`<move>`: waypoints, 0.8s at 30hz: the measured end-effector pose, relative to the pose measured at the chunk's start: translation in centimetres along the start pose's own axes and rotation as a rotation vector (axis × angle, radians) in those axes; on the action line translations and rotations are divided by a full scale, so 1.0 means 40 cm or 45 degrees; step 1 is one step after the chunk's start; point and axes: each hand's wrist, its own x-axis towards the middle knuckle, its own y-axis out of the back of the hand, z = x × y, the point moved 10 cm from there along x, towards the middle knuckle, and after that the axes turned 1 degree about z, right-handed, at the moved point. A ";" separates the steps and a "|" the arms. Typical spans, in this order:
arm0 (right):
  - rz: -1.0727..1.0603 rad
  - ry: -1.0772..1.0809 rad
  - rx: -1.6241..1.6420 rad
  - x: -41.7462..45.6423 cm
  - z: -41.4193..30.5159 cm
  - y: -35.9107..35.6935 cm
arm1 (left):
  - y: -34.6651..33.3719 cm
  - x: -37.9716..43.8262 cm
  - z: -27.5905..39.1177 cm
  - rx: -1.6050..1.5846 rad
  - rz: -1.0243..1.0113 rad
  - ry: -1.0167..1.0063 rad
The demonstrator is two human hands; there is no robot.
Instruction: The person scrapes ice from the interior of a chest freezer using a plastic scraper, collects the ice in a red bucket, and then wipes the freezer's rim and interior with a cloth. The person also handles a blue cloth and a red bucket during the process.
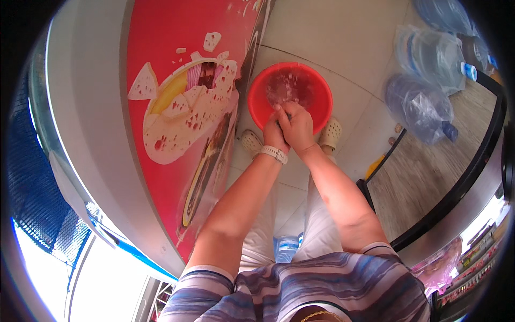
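Note:
My left hand (276, 133), with a pale watch on its wrist, and my right hand (298, 125) are pressed together over the near side of a red plastic basin (328, 98). A bit of something dark (289, 116) shows between them. The fingers cover nearly all of it, so its kind is unclear, though it may be a wet cloth. In the basin, splashed and bubbling water (293, 86) lies just beyond my fingertips. The basin is in front of my cream clogs (331, 132), low over the tiled floor (342, 36); I cannot tell whether it rests there.
Close on the left stands a chest freezer with a red front panel (169, 44) picturing an ice cream bar. Large plastic water jugs (418, 106) are at the right, by a wood-patterned surface (434, 181) with a black edge. A water bottle (286, 247) shows between my legs.

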 end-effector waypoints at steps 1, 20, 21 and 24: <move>0.006 -0.103 0.046 0.000 0.018 0.000 | 0.000 0.006 0.011 0.037 0.014 -0.072; 0.116 -1.213 1.474 -0.111 0.249 -0.166 | -0.086 -0.073 0.204 1.948 0.251 -0.826; 0.039 -1.307 1.551 -0.143 0.268 -0.168 | -0.085 -0.091 0.221 1.810 0.287 -0.859; 0.144 -1.316 1.254 -0.130 0.285 -0.062 | -0.071 -0.158 0.267 1.392 0.323 -1.017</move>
